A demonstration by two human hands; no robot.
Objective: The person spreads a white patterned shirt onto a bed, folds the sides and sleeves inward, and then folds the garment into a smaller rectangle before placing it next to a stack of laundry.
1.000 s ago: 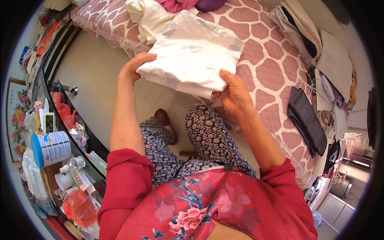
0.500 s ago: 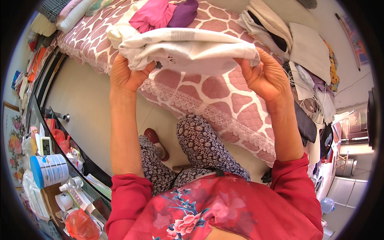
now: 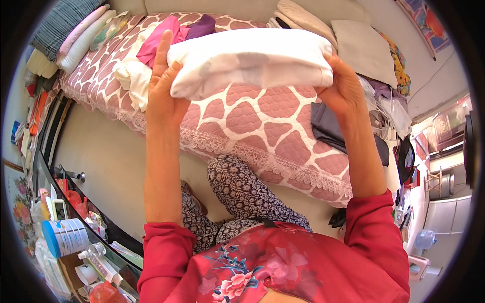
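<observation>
A white folded garment (image 3: 252, 53) stretches between my two hands above the bed, with a greyish patch showing on its lower side. My left hand (image 3: 165, 91) holds its left end, the index finger pointing up and the thumb against the fabric. At the right end, my right hand (image 3: 346, 83) grips the edge, with some fingers hidden behind the cloth. Beneath lies a bedspread (image 3: 242, 118) in dusty pink and white with a lace border. A pink garment (image 3: 153, 49), a purple one (image 3: 201, 27) and a cream cloth (image 3: 134, 78) lie beyond my left hand.
Dark folded trousers (image 3: 328, 123) lie by my right forearm. Folded bedding (image 3: 308, 20) and a beige cushion (image 3: 365, 50) are stacked at the far right. To the left, a glass-topped table holds a blue-and-white can (image 3: 65, 237), a plastic bottle (image 3: 92, 251) and bags.
The garment has gone from loose and rumpled to a smoother folded band, turned to its whiter side. My left index finger now points up. The view has shifted, and dark trousers show at right.
</observation>
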